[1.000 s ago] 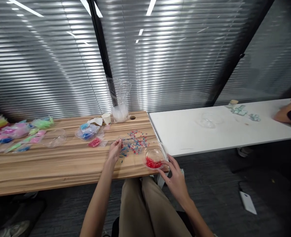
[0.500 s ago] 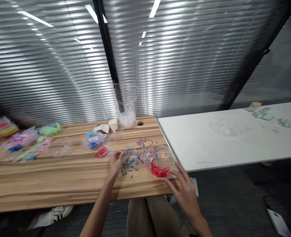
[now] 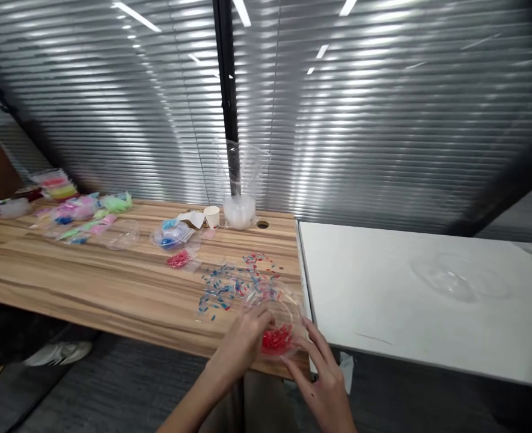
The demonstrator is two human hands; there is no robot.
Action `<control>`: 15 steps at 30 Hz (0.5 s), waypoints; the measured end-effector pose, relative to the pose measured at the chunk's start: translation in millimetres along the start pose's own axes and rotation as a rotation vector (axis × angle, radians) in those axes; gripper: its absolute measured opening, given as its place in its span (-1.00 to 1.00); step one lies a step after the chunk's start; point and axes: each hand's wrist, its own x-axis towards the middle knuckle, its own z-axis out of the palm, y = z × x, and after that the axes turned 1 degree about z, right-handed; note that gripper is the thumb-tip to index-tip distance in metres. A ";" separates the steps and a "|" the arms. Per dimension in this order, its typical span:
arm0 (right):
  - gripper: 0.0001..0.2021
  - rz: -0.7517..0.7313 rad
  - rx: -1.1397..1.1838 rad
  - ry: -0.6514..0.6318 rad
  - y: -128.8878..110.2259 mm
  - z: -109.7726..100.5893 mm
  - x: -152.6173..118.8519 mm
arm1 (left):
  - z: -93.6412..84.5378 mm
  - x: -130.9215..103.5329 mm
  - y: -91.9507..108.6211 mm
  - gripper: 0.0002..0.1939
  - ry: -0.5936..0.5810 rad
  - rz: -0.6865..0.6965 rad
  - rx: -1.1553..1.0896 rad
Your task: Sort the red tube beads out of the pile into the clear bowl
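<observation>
A clear round bowl [image 3: 293, 300] with red pieces [image 3: 277, 340] heaped in it is near the front right edge of the wooden table. My right hand [image 3: 322, 367] grips its right rim, fingers on the wall and thumb low at the front. My left hand [image 3: 250, 334] reaches over the bowl's left side, its fingers pinched together above the red pieces; whatever they hold is too small to make out. Blue and red pieces [image 3: 223, 285] lie scattered on the wood behind and left of the bowl. A small bag of red pieces [image 3: 178, 259] lies farther left.
A paper cup [image 3: 211, 217] and a clear bag with white contents [image 3: 239, 210] stand at the back. A clear container with blue packets [image 3: 172, 234] and colourful bags [image 3: 74, 209] are to the left. Clear lids [image 3: 443, 279] lie on the white table [image 3: 360, 258].
My left hand has moved right from the scattered pieces to over the bowl. My right hand still holds the bowl's rim. The camera view has turned.
</observation>
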 end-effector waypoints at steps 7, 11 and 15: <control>-0.84 -0.034 0.028 -0.022 14.4 -19.1 -2.0 | 21.5 0.9 23.5 -0.79 -0.165 0.001 0.124; -0.85 -0.021 0.028 -0.014 19.2 -26.0 -2.9 | 17.7 -13.1 2.6 -0.79 0.128 0.045 -0.008; -0.83 -0.014 0.013 -0.027 22.6 -36.9 -4.5 | 18.0 -36.5 -45.0 -0.79 0.467 -0.238 0.181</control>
